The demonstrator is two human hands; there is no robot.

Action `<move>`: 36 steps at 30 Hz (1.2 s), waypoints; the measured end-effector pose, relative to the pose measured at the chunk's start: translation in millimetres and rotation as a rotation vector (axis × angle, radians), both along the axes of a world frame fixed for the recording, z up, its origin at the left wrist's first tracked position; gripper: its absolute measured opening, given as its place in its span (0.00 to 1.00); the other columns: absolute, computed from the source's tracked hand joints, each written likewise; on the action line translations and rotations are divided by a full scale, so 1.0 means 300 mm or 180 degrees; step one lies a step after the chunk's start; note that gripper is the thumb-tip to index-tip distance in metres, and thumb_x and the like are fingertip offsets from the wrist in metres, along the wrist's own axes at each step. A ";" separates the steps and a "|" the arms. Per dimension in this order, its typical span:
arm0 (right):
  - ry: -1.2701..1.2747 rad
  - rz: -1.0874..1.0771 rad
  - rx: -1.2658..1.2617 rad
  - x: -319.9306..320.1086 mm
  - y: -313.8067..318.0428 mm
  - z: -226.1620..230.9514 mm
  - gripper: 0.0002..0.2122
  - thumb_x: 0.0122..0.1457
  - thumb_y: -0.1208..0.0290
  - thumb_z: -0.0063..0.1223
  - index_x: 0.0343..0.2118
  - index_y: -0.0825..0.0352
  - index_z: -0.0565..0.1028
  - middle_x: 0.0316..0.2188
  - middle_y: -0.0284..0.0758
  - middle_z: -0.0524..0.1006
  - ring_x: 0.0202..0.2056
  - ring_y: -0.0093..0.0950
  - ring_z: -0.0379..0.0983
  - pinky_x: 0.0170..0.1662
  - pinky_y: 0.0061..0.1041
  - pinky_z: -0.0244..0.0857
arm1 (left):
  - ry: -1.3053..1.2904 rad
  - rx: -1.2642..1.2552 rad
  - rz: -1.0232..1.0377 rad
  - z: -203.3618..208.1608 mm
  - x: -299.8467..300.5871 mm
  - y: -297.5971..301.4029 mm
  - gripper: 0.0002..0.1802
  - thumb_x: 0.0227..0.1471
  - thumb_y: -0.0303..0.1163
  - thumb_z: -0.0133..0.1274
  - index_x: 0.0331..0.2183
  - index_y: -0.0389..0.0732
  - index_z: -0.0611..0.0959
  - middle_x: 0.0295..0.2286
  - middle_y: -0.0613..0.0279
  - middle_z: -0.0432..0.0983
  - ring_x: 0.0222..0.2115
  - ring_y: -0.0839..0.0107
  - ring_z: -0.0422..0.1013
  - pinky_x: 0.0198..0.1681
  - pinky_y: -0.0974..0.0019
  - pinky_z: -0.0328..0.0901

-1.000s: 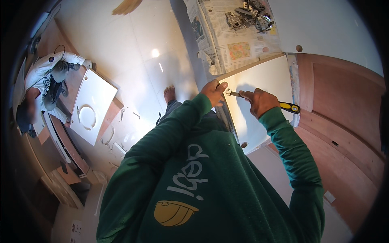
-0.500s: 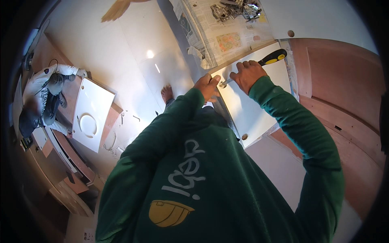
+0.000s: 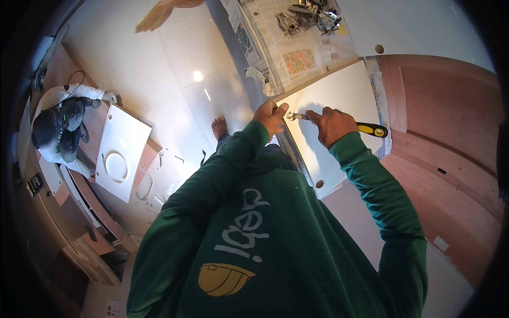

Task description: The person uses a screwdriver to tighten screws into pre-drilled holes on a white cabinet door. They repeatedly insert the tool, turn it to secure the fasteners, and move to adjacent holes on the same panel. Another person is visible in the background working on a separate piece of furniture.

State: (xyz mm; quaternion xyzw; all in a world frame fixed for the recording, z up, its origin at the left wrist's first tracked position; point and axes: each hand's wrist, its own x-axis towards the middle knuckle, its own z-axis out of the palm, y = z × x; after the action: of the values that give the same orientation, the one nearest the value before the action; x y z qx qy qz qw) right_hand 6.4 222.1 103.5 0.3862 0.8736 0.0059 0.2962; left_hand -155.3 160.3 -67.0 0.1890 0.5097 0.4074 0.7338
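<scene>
**Hand tool (image 3: pixel 373 130) Being Held at a White panel (image 3: pixel 336 161)**

A person in a green sweatshirt (image 3: pixel 310 244) is working w/ both hands at the white panel. The R hand (image 3: pixel 335 127) is clamping round the hand tool, fingers wrapping it btwn metal shaft & black-and-yellow handle, w/ the handle's end protruding toward the panel's R side. The tool is extending across the panel, shaft pointing L, its tip sitting at or just beside a round recess (image 3: pixel 290 116) near the panel's L edge; exact contact isn't showing clearly. A second recess (image 3: pixel 319 184) is sitting by the panel's near corner.

The L hand (image 3: pixel 269 117) is resting at the panel's L edge, close to the far corner, thumb lying near the tool tip & other fingers curling partly out of sight; whether they're pinching the edge or merely touching it, one can't tell.

Surroundings, rel. to the white panel: beyond its far edge, newspaper (image 3: pixel 313 47) is bearing a heap of metal fittings (image 3: pixel 310 20). Past the far R corner, a large white board (image 3: pixel 419 32) is lying; to the R, reddish-brown boards (image 3: pixel 445 98) are lying. To the L, a bare foot (image 3: pixel 219 127) is showing on a pale floor (image 3: pixel 175 63); farther L, a co-worker (image 3: pixel 66 114) is bending beside another panel (image 3: pixel 123 140), also white. Far L & beyond, straw-coloured bristles (image 3: pixel 161 14) are lying.
</scene>
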 end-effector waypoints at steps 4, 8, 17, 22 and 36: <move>-0.0015 0.0228 0.0048 0.000 0.028 -0.009 0.17 0.65 0.69 0.51 0.55 0.49 0.81 0.34 0.39 0.82 0.33 0.37 0.83 0.37 0.37 0.78 | -0.0170 -0.0019 -0.0018 0.007 -0.005 -0.001 0.27 0.68 0.43 0.53 0.60 0.36 0.71 0.47 0.53 0.73 0.44 0.60 0.75 0.51 0.47 0.76; -0.0149 -0.0093 0.0156 -0.038 0.001 -0.014 0.12 0.67 0.64 0.48 0.43 0.53 0.84 0.28 0.37 0.81 0.32 0.37 0.84 0.34 0.37 0.76 | -0.0123 0.0072 -0.0002 0.046 -0.018 0.004 0.25 0.66 0.43 0.54 0.54 0.31 0.73 0.43 0.53 0.75 0.40 0.64 0.76 0.44 0.52 0.79; -0.0287 0.0514 0.0208 -0.157 0.077 -0.052 0.09 0.62 0.66 0.54 0.32 0.56 0.86 0.29 0.35 0.83 0.34 0.35 0.84 0.35 0.37 0.76 | 0.0165 -0.0024 -0.0146 0.013 -0.004 0.010 0.26 0.66 0.45 0.54 0.49 0.29 0.73 0.41 0.49 0.75 0.36 0.63 0.79 0.39 0.54 0.81; 0.0028 0.0574 0.0027 -0.032 0.060 -0.027 0.09 0.65 0.66 0.51 0.43 0.57 0.82 0.31 0.38 0.81 0.34 0.36 0.83 0.37 0.38 0.76 | -0.0028 -0.0029 -0.0285 0.061 -0.025 0.002 0.27 0.67 0.45 0.53 0.50 0.29 0.71 0.42 0.49 0.75 0.38 0.61 0.81 0.41 0.54 0.81; -0.0389 -0.0395 -0.0333 -0.077 -0.024 0.046 0.17 0.69 0.66 0.43 0.57 0.49 0.79 0.33 0.42 0.83 0.34 0.39 0.84 0.37 0.41 0.79 | -0.0137 -0.0109 -0.0117 0.052 -0.039 0.011 0.27 0.66 0.44 0.55 0.56 0.33 0.72 0.45 0.50 0.75 0.39 0.60 0.78 0.44 0.50 0.79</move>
State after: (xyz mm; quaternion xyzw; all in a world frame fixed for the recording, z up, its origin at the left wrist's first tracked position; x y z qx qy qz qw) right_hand -16.7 214.8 117.5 0.4224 0.8274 -0.0345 0.3685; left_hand -167.0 163.7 -51.6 0.1770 0.4971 0.3890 0.7551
